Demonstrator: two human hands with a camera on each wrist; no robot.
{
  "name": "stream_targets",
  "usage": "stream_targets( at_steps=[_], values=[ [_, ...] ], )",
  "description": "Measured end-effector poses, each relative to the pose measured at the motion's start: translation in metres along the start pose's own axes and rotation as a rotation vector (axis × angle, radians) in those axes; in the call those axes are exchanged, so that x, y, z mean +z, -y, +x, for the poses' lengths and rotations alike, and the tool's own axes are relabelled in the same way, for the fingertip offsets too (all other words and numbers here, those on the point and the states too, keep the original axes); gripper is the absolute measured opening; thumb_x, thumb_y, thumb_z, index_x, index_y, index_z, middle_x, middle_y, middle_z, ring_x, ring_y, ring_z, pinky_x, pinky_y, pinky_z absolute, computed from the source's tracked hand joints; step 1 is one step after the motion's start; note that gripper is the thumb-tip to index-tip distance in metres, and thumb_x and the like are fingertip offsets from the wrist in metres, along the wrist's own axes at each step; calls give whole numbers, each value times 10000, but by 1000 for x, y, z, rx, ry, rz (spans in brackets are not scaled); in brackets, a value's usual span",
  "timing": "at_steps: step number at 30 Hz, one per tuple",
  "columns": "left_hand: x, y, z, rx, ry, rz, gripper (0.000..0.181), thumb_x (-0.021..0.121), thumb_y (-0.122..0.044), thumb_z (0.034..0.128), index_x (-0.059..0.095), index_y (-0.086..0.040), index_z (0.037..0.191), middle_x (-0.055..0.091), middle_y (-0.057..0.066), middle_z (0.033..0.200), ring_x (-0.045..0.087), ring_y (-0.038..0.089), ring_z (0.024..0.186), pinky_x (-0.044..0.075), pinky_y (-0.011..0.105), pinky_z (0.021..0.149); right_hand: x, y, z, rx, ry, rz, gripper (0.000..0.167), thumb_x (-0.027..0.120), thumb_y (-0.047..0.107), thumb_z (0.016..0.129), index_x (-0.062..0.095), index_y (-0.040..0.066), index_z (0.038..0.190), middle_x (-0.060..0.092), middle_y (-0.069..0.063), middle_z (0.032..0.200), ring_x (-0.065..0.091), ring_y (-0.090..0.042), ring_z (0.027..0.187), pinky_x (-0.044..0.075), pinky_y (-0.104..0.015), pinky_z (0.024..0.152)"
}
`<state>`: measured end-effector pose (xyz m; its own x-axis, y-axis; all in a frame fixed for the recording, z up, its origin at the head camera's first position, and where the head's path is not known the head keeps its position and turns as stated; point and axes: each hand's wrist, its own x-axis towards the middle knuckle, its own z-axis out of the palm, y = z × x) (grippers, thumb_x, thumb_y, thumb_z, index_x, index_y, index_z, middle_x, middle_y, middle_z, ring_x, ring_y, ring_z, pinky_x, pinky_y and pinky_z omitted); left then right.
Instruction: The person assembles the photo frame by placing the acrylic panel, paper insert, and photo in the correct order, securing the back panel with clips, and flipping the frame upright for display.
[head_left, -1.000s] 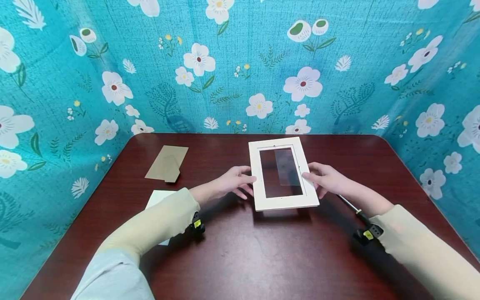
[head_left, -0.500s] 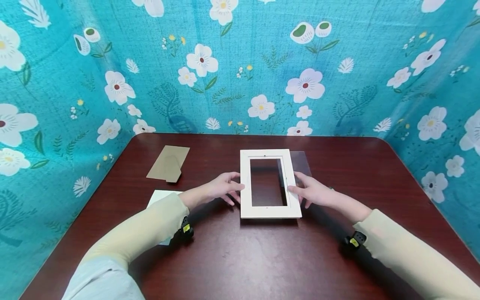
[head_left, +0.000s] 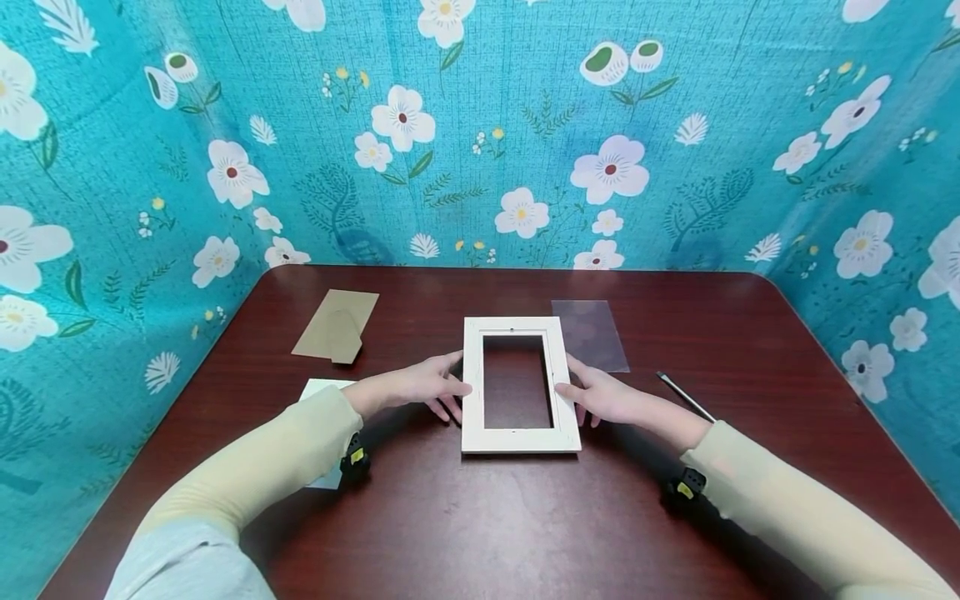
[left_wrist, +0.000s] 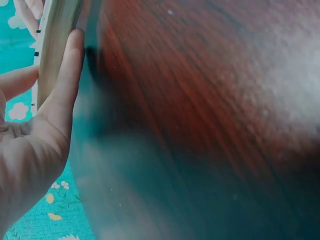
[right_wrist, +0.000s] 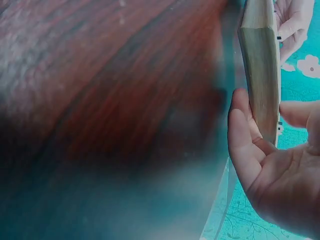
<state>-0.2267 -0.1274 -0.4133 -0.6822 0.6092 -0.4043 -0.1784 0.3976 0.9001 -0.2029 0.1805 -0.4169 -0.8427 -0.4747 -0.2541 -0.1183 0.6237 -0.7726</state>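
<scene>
A white picture frame [head_left: 520, 441] with an open middle lies nearly level, low over the centre of the table. Small dark tabs show along its inner lip. My left hand [head_left: 427, 385] grips its left side, thumb on the upper face and fingers underneath. On the opposite side my right hand [head_left: 603, 395] pinches it the same way. Both wrist views show the frame's bare wooden edge [left_wrist: 54, 52] between thumb and fingers. Whether the frame touches the table cannot be told. Behind the right hand lies a clear sheet [head_left: 592, 336].
At the back left is a brown backing board [head_left: 318, 329] with a stand flap [head_left: 345, 337]. A white sheet [head_left: 322, 387] lies partly under the left forearm. A screwdriver [head_left: 684, 394] shows its shaft beside the right forearm. A floral curtain [head_left: 465, 150] hangs beyond the dark table [head_left: 495, 533].
Both hands have carried the picture frame left and toward me, lowering and straightening it. The clear sheet and the screwdriver shaft now show from behind the frame and right arm.
</scene>
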Motion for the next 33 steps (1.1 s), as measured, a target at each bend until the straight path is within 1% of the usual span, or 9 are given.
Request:
stream_targets(
  at_steps=[4, 8, 12, 18, 23, 28, 32, 33],
  values=[
    [-1, 1, 0, -14, 4, 32, 837, 535, -57, 978, -73, -116, 1550, 672, 184, 1041, 706, 299, 761, 563, 387, 659, 2, 0, 2, 19, 15, -22, 673, 458, 207, 1042, 55, 14, 1545, 626, -64, 789, 618, -225, 568, 506, -381, 504],
    [-3, 1, -1, -28, 13, 72, 842, 527, -62, 979, -99, -106, 1541, 649, 176, 1018, 705, 299, 758, 557, 398, 689, 3, 1, 4, -2, 28, -46, 663, 450, 212, 1045, 65, 5, 1542, 606, -72, 718, 601, -219, 553, 501, -375, 507],
    [-3, 1, 0, -33, 33, 113, 824, 504, -68, 989, -122, -59, 1525, 637, 179, 976, 703, 294, 758, 549, 385, 708, 4, -1, 7, -25, 42, -65, 663, 450, 222, 1045, 71, -16, 1535, 574, -71, 652, 577, -211, 533, 494, -368, 503],
    [-2, 1, 3, -37, 53, 154, 814, 486, -70, 995, -144, -12, 1507, 646, 157, 862, 694, 238, 698, 537, 347, 692, 5, -4, 8, -49, 50, -77, 647, 443, 211, 1046, 85, -43, 1522, 556, -73, 648, 557, -207, 517, 487, -366, 490],
    [-1, 0, 5, -27, 69, 139, 781, 478, -46, 982, -102, -13, 1503, 629, 149, 794, 653, 193, 606, 523, 321, 621, 5, -3, 7, -39, 56, -80, 630, 438, 192, 1046, 96, -51, 1516, 552, -72, 667, 544, -200, 527, 489, -362, 498],
    [0, 1, 9, -38, 81, 123, 720, 478, -31, 974, -33, -11, 1480, 626, 148, 698, 628, 182, 568, 499, 289, 566, 6, -3, 8, -9, 62, -87, 627, 444, 191, 1045, 110, -68, 1508, 542, -72, 669, 523, -190, 536, 487, -354, 511],
    [-1, 2, 9, -41, 84, 131, 749, 480, -45, 978, -72, 2, 1482, 630, 148, 689, 629, 187, 570, 501, 295, 574, 7, -3, 8, -5, 55, -90, 619, 457, 196, 1040, 141, -70, 1502, 538, -75, 665, 512, -184, 529, 487, -352, 507],
    [0, 1, 9, -44, 84, 133, 768, 479, -50, 979, -98, 12, 1483, 628, 147, 690, 628, 187, 570, 501, 299, 578, 7, -4, 8, -14, 49, -94, 609, 461, 194, 1038, 159, -73, 1495, 537, -75, 659, 509, -181, 522, 485, -351, 501]
  ],
)
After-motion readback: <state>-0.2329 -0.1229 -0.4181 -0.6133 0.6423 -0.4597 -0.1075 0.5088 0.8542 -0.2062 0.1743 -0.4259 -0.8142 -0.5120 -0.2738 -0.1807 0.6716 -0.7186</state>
